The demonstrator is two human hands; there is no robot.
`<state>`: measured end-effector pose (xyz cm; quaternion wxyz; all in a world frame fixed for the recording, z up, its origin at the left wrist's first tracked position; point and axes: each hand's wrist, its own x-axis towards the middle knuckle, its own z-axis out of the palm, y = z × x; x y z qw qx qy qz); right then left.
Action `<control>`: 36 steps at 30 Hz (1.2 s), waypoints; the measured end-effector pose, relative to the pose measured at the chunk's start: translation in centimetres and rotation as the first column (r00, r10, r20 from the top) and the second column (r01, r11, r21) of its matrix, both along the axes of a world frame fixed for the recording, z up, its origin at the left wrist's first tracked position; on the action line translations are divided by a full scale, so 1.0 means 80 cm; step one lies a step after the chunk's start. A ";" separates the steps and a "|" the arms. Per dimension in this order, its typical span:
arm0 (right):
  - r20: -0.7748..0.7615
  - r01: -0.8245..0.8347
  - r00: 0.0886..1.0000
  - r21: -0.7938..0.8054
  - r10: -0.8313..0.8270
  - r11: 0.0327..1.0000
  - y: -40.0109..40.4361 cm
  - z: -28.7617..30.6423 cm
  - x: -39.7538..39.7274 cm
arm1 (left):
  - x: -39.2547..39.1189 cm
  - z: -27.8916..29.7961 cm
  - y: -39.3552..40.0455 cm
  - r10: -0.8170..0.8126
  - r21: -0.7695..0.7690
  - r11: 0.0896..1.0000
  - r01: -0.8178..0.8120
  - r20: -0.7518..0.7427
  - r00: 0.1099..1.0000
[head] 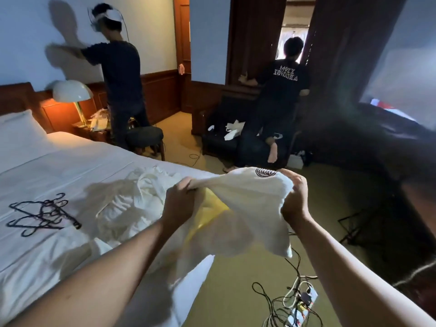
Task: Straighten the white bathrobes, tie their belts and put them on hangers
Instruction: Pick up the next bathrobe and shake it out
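Observation:
I hold a white bathrobe (250, 208) up over the bed's edge, stretched between both hands; a round dark emblem shows near its top. My left hand (181, 199) grips one bunched edge, and my right hand (295, 197) grips the other. Something yellow (210, 213) shows under the lifted cloth. More crumpled white bathrobes (132, 199) lie in a heap on the bed (47, 251). Several black hangers (42, 213) lie tangled on the sheet at the left.
Two people in dark shirts stand beyond the bed, one by the lit lamp (70, 93) and a stool (146, 138), one at a dark cabinet (254, 55). Cables and a power strip (297, 303) sprawl on the carpet at my feet. A dark stand (368, 223) sits right.

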<state>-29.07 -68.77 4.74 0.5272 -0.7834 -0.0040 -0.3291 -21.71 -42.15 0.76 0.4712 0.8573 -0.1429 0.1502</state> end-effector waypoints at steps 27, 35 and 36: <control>-0.021 0.190 0.978 -0.319 -0.207 0.928 0.142 0.197 -0.212 | -0.190 0.190 0.127 -0.076 0.339 0.927 0.163 -0.256 0.964; -0.242 -0.197 0.955 -0.083 0.172 0.977 0.176 0.174 -0.223 | -0.260 0.346 0.038 -0.399 -0.657 0.745 0.119 -0.296 0.868; -0.201 -0.244 0.951 -0.013 0.236 0.970 0.183 0.173 -0.225 | -0.268 0.361 0.027 -0.455 -0.708 0.692 0.140 -0.278 0.846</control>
